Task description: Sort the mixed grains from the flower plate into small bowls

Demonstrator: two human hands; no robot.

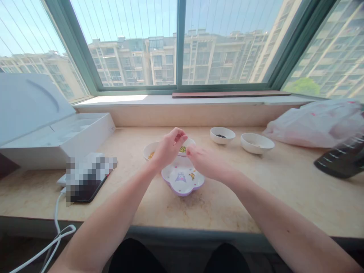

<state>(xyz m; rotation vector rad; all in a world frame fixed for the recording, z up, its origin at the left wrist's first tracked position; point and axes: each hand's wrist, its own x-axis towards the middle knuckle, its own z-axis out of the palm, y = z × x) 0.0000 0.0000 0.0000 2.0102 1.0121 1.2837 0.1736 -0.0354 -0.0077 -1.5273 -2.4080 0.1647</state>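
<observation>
My left hand (171, 143) hovers over a white bowl of small green beans (182, 149), its fingertips drawn together. Close beside it, my right hand (201, 158) is closed at the near right rim of that bowl. What either hand pinches, if anything, is too small to make out. Below them lies a flower-shaped white plate (172, 175) with a purple edge and a cartoon print. A few yellow and greenish grains (192, 175) rest on its right side. Partly behind my left wrist stands a white bowl (147, 150) with yellow grains.
Farther right are a white bowl with black beans (221, 136) and a white bowl with pale contents (257, 144). A plastic bag (315, 123) and a dark object (341, 161) lie at the right. An open white box (85, 131) and a phone (89, 187) with a cable are left.
</observation>
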